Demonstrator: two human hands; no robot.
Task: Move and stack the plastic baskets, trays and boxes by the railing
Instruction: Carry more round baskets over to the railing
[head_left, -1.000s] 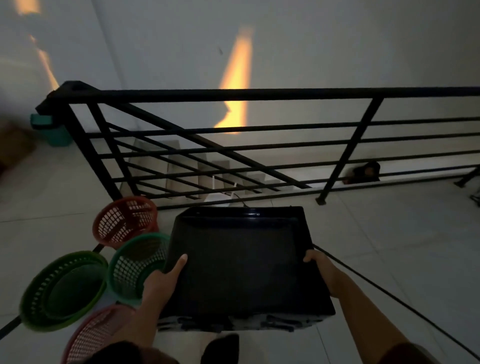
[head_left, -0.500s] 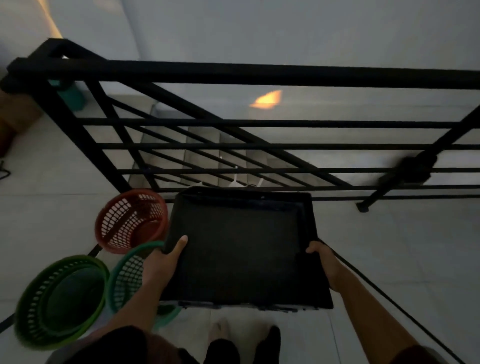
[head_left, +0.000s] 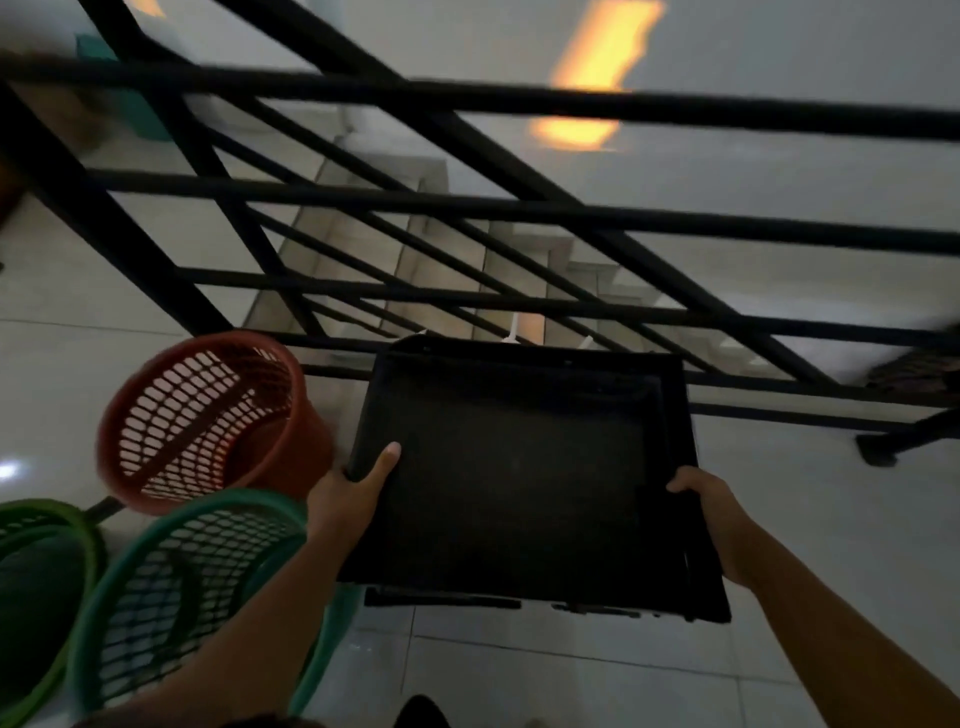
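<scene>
Both hands grip the black tray – left hand, right hand – near the railing

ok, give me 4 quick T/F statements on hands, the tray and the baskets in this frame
1. Both hands grip the black rectangular plastic tray: left hand, right hand. True.
2. The red round mesh basket sits right of the tray. False: it is on the left.
3. The black metal railing lies beyond the tray. True.
4. The teal mesh basket is stacked inside the red one. False: it sits beside it, nearer the person.
</scene>
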